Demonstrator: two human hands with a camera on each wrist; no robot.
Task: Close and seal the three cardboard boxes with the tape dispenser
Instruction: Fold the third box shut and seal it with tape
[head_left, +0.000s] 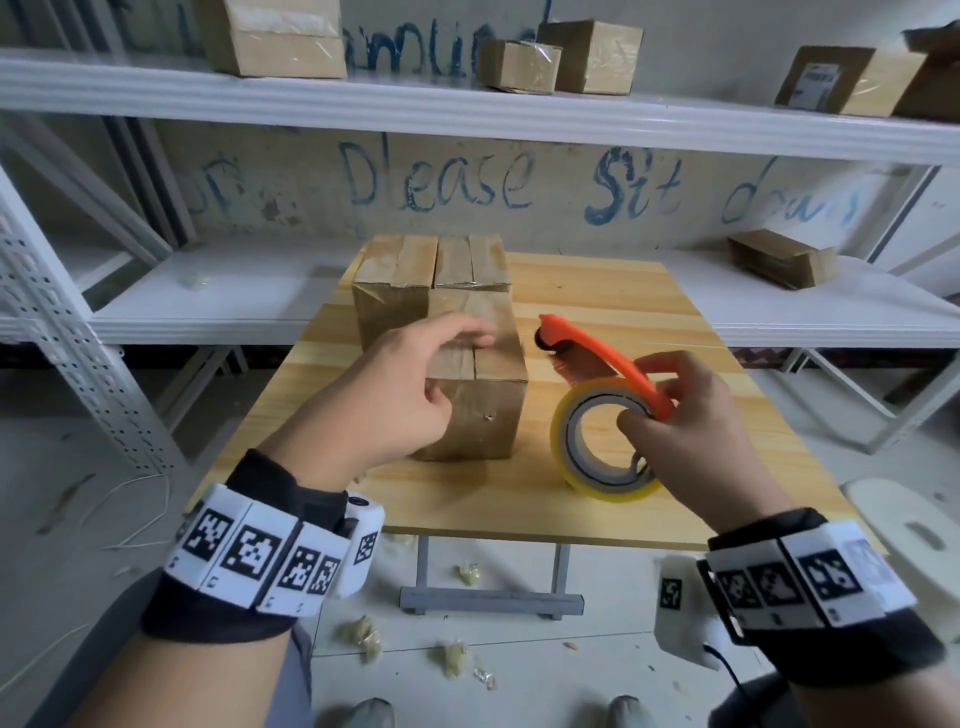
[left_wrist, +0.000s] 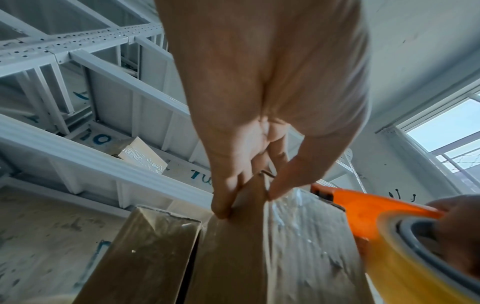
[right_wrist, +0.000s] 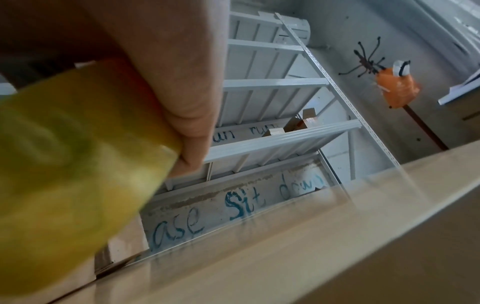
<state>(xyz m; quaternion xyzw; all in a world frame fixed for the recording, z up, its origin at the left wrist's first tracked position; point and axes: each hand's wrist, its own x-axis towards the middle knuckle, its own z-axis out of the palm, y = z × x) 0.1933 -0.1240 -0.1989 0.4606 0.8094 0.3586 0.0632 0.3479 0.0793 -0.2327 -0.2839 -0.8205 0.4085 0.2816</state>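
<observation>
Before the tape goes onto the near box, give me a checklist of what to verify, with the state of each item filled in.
1. Near box flaps folded down: ok, centre seam shows.
2. Left hand steadies the box: ok, fingers on its top.
3. Right hand holds the dispenser: ok, fingers through the roll.
4. Dispenser on the seam: not ok, it is beside the box, above the table.
5. Free tape end ready: cannot tell.
6. Two far boxes taped: ok, glossy tape on top.
</observation>
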